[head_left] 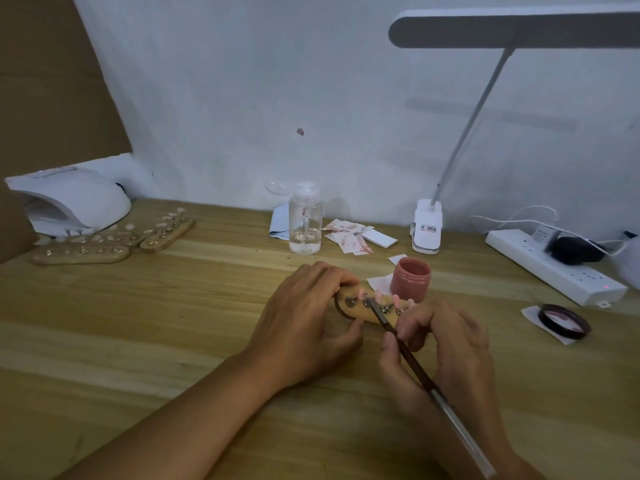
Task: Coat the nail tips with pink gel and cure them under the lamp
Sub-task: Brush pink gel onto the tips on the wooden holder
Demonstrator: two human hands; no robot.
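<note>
Hands are working together at the middle of the bench (138,323). Left hand (304,320) is gripping the left end of a wooden holder (356,308), its fingers curling round it. Right hand (446,344) is pinching a brush (408,358), whose tip is touching the holder among the pink nail tips (378,293). Gel jar (411,278) is standing open just beyond the holder at one o'clock, and its lid (566,322) is lying well apart at three. Curing lamp (74,202) is sitting at ten o'clock, with more holders (83,254) lying beside it. Pump bottle (305,223) is standing at twelve. Desk lamp clamp (427,226) is carrying a label with print too small to read.
</note>
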